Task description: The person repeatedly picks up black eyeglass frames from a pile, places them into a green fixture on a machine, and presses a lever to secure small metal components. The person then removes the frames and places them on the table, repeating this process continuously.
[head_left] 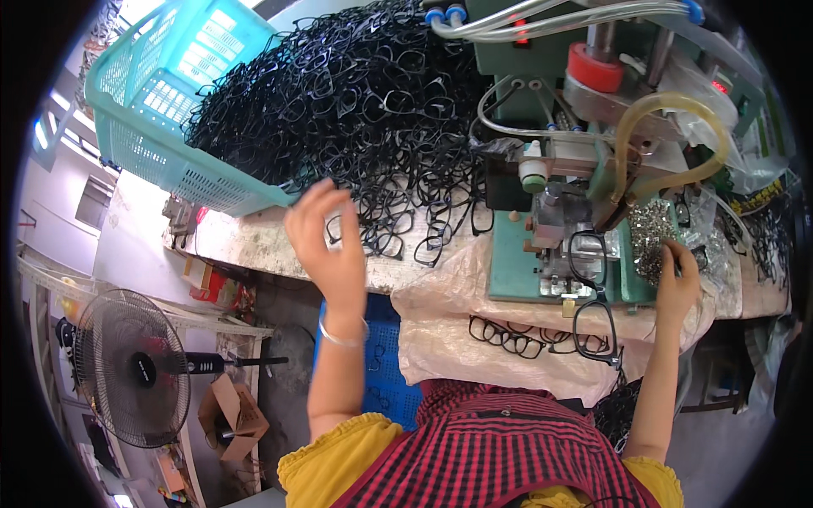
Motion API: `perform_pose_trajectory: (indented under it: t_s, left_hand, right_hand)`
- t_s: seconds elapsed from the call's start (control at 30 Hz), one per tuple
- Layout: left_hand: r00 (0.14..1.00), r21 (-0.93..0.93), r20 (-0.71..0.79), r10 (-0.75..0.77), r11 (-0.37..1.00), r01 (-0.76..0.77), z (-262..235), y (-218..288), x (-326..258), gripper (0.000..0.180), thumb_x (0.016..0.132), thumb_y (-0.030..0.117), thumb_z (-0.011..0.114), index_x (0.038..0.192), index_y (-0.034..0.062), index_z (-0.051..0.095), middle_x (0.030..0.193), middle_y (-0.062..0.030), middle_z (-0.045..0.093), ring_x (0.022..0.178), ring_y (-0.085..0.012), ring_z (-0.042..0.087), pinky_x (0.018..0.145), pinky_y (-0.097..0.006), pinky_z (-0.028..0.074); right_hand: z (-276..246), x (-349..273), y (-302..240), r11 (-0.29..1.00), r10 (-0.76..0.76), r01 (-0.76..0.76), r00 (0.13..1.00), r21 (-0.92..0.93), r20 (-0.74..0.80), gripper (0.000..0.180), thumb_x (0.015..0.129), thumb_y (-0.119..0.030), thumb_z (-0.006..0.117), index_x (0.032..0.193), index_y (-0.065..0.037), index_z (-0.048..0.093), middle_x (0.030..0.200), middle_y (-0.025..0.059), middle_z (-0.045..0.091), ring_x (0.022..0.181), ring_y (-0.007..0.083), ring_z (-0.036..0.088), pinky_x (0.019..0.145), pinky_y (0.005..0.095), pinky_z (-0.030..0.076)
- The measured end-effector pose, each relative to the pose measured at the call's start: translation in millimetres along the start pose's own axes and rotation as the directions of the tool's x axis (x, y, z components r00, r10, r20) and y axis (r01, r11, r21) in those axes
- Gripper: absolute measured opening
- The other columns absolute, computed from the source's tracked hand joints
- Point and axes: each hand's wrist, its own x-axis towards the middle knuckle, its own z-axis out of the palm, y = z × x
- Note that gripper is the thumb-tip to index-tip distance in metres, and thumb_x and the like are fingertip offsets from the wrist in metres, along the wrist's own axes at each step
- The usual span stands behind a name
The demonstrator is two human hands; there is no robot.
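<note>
My left hand (pixel 326 241) is raised at the front edge of the heaped black eyeglass frames (pixel 339 102). Its fingers are loosely bent and apart, slightly blurred, with nothing seen in them. My right hand (pixel 680 278) reaches to a pile of small shiny metal parts (pixel 650 237) on the green machine base. Its fingertips are drawn together at the pile's edge, and what they hold is too small to name. Between my hands, a black eyeglass frame (pixel 595 332) hangs at the front of the bench press (pixel 550 216), one lens rim above the other.
A turquoise plastic basket (pixel 161 152) lies tipped at the far left, beside the heap. More eyeglass frames (pixel 517 343) rest on the pale sheet (pixel 449 296) before me. A blue crate (pixel 385 356) stands below the table, a fan (pixel 135 368) to the left. Clear hoses cross above the press.
</note>
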Motion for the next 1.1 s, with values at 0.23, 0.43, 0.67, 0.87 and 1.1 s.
perform_pose_trajectory:
  t_s: [0.23,0.43,0.67,0.87,1.1]
  left_hand:
    - [0.961,0.652,0.141,-0.24,0.753,0.092,123.2,-132.6,5.7,0.025,0.081,0.029,0.073,0.096,0.0087,0.074,0.14,-0.0182,0.053,0.125,-0.0413,0.044,0.111,-0.054,0.029]
    - [0.992,0.16,0.061,0.108,0.98,-0.116,136.3,-87.4,-20.3,0.015,0.095,0.015,0.063,0.096,0.0028,0.072,0.121,-0.0167,0.067,0.098,-0.0297,0.06,0.088,-0.042,0.047]
    - [0.744,-0.554,0.482,-0.463,0.497,0.668,119.1,-22.9,-32.4,0.027,0.104,0.028,0.055,0.11,0.0037,0.063,0.07,0.0028,0.053,0.056,-0.0043,0.043,0.05,-0.021,0.035]
    - [0.654,-0.56,0.561,-0.508,0.349,0.751,115.1,23.5,-51.1,0.017,0.098,0.024,0.063,0.092,0.0109,0.054,0.071,0.0044,0.047,0.057,-0.0033,0.04,0.047,-0.02,0.031]
    - [0.587,-0.668,0.708,-0.393,-0.102,0.737,108.8,37.0,-86.6,0.03,0.105,0.033,0.04,0.089,0.0094,0.049,0.099,-0.0183,0.068,0.082,-0.0271,0.064,0.071,-0.04,0.054]
  right_hand:
    - [29.7,20.7,-27.2,0.999,-0.029,0.029,1.0,-0.026,-0.001,0.014,0.092,-0.01,0.064,0.101,-0.004,0.073,0.094,0.0156,0.071,0.088,0.0303,0.068,0.083,0.0361,0.051]
    - [-7.8,-16.4,1.2,0.923,-0.247,0.218,0.968,-0.318,-0.051,0.017,0.086,-0.002,0.065,0.1,-0.005,0.074,0.09,0.0138,0.071,0.085,0.0322,0.067,0.082,0.0394,0.052]
    - [-22.1,-13.2,-10.3,0.96,-0.223,0.217,0.975,-0.174,-0.015,0.018,0.085,-0.001,0.067,0.101,-0.004,0.074,0.092,0.0108,0.071,0.088,0.0254,0.068,0.085,0.0337,0.052]
    - [9.9,3.6,-95.5,0.878,0.012,-0.093,0.985,0.47,0.173,0.015,0.085,-0.003,0.069,0.099,-0.001,0.073,0.095,0.0067,0.071,0.092,0.0151,0.066,0.084,0.0266,0.049]
    - [38.8,2.7,-128.8,0.746,0.038,-0.132,0.987,0.653,0.155,0.039,0.081,0.0,0.071,0.117,0.003,0.057,0.094,0.0057,0.069,0.09,0.0099,0.063,0.088,0.0255,0.047]
